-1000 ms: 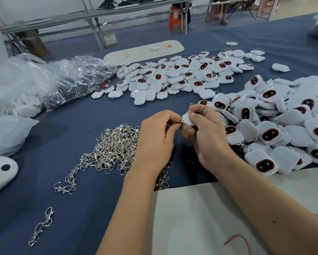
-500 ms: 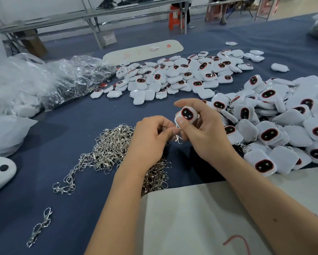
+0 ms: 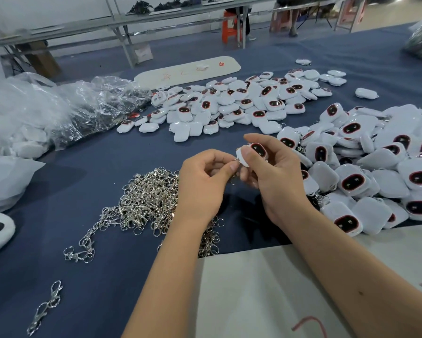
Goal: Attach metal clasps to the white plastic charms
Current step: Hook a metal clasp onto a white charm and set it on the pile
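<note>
Since half a second ago, both hands have drawn closer. Right hand [image 3: 276,174] has its grip around a white charm [image 3: 252,153], dark face up, above the blue tabletop [image 3: 102,276]. Left hand [image 3: 205,184] pinches a metal clasp [image 3: 235,161] against the charm's edge. Loose clasps [image 3: 146,201] lie piled beneath; more charms [image 3: 381,172] heap to the right.

Bare cloth [image 3: 136,152] between clasp heap [image 3: 146,198], charms [image 3: 229,103]

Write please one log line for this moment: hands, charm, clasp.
step: attaching | right hand: holds white charm | left hand: pinches metal clasp at charm edge | clasp pile: beside left hand
</note>
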Tool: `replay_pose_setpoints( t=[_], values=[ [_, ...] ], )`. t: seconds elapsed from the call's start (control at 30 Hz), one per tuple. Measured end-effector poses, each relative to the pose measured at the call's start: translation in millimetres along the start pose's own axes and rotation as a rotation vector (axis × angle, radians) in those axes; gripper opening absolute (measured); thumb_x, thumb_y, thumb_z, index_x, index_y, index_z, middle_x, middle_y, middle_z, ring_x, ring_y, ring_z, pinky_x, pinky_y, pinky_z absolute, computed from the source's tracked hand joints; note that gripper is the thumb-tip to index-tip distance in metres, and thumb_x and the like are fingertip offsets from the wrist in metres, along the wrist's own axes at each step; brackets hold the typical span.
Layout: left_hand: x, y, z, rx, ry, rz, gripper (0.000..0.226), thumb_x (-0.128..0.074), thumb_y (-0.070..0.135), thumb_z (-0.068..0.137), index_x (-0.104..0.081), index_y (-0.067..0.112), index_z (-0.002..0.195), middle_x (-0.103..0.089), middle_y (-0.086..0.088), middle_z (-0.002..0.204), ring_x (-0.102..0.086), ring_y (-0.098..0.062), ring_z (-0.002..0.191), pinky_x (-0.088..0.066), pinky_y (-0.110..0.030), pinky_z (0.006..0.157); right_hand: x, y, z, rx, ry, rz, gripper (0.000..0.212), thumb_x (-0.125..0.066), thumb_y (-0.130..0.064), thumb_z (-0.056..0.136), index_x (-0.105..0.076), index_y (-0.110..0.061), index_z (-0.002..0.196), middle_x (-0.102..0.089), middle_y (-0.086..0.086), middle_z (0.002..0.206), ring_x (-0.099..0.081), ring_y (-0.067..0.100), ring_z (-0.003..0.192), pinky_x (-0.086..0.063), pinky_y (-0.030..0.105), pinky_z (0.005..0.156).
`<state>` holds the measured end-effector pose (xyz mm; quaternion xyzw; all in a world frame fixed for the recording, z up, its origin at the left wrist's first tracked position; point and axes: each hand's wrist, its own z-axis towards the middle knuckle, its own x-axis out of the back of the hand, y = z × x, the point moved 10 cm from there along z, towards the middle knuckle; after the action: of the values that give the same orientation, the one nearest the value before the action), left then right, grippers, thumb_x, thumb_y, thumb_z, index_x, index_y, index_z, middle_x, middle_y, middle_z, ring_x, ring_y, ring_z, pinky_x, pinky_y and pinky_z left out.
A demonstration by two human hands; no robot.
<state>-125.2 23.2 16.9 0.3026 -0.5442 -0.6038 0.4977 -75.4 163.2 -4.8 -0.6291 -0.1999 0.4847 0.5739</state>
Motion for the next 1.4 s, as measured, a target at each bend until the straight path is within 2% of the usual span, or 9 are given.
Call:
replay_pose_setpoints(
  t=[0.17,0.23,0.47,0.73,0.9,1.03,1.17,1.3,1.4],
  values=[
    [5.7,5.6,-1.5,-0.069,0.110,0.173,0.016,-0.079,0.011,0.086,-0.073,0.024,0.080,-0.070,0.003,0.067,-0.067,-0.016,0.067,-0.052,-0.027,0.061,6.2,6.2,1.0,-0.033,0.051,-0.096,0.017,-0.067,-0.006,0.099,-0.068,-0.011,0.115,-0.065,-0.005,0.071,-0.059,0.014,0.050,-0.050,0.022,0.052],
    [10.1,5.9,-0.7,-0.080,0.159,0.149,0.016,-0.079,0.010,0.085,-0.074,0.024,0.080,-0.070,0.007,0.067,-0.067,-0.011,0.066,-0.048,-0.018,0.061,3.4,6.9,1.3,-0.054,0.037,-0.059,0.024,-0.061,0.001,0.099,-0.064,-0.008,0.121,-0.067,0.001,0.077,-0.061,0.016,0.053,-0.047,0.022,0.050],
    [17.2,-5.2,1.3,-0.010,0.184,-0.024,0.017,-0.074,0.001,0.088,-0.077,0.017,0.087,-0.077,-0.005,0.082,-0.073,-0.027,0.083,-0.060,-0.048,0.086,-5.6,10.3,2.1,-0.158,-0.094,0.225,0.039,-0.058,0.008,0.099,-0.055,0.002,0.138,-0.070,0.020,0.114,-0.069,0.018,0.066,-0.054,0.019,0.060],
    [17.3,-13.9,0.5,0.104,0.193,-0.281,0.016,-0.073,-0.004,0.087,-0.075,0.012,0.084,-0.071,-0.008,0.073,-0.063,-0.014,0.069,-0.052,-0.022,0.067,-3.0,5.2,2.8,-0.075,-0.072,0.136,0.038,-0.081,-0.018,0.080,-0.070,-0.003,0.114,-0.076,0.016,0.093,-0.071,0.016,0.067,-0.058,0.021,0.068],
    [14.4,2.9,3.5,-0.043,0.088,0.121,0.022,-0.075,-0.001,0.086,-0.078,0.020,0.080,-0.076,-0.002,0.076,-0.071,-0.022,0.072,-0.058,-0.032,0.073,5.0,6.0,2.9,-0.044,-0.006,0.065,0.029,-0.082,-0.011,0.084,-0.071,-0.001,0.109,-0.076,0.016,0.086,-0.072,0.016,0.067,-0.059,0.021,0.067],
    [6.7,14.1,1.7,-0.160,0.014,0.441,0.019,-0.074,0.001,0.086,-0.077,0.019,0.080,-0.072,0.009,0.070,-0.066,-0.007,0.065,-0.048,-0.015,0.063,6.1,6.3,1.6,-0.002,0.023,-0.113,0.023,-0.081,-0.008,0.089,-0.070,-0.002,0.108,-0.072,0.008,0.072,-0.069,0.014,0.061,-0.057,0.021,0.062],
    [11.6,1.5,-0.3,-0.001,0.168,0.142,0.013,-0.073,0.006,0.090,-0.074,0.019,0.087,-0.073,0.007,0.078,-0.068,-0.009,0.074,-0.054,-0.022,0.071,2.2,1.4,1.7,-0.039,0.002,0.081,0.029,-0.081,-0.016,0.085,-0.069,-0.005,0.110,-0.077,0.016,0.090,-0.068,0.016,0.067,-0.055,0.019,0.067],
    [2.3,-17.1,-3.3,0.181,0.147,-0.058,0.009,-0.068,0.012,0.096,-0.074,0.015,0.090,-0.076,-0.007,0.089,-0.071,-0.029,0.089,-0.060,-0.042,0.084,-2.5,0.2,0.4,-0.068,-0.026,0.221,0.050,-0.083,-0.028,0.068,-0.069,-0.005,0.111,-0.074,0.026,0.104,-0.065,0.019,0.071,-0.056,0.021,0.070],
    [2.7,-19.4,-4.1,0.219,0.144,-0.200,0.017,-0.064,0.008,0.098,-0.072,0.013,0.084,-0.073,-0.007,0.081,-0.068,-0.021,0.078,-0.057,-0.036,0.076,-4.1,1.9,0.8,-0.076,-0.040,0.214,0.051,-0.082,-0.028,0.068,-0.069,-0.005,0.112,-0.073,0.029,0.111,-0.066,0.019,0.071,-0.056,0.022,0.070]
  ],
)
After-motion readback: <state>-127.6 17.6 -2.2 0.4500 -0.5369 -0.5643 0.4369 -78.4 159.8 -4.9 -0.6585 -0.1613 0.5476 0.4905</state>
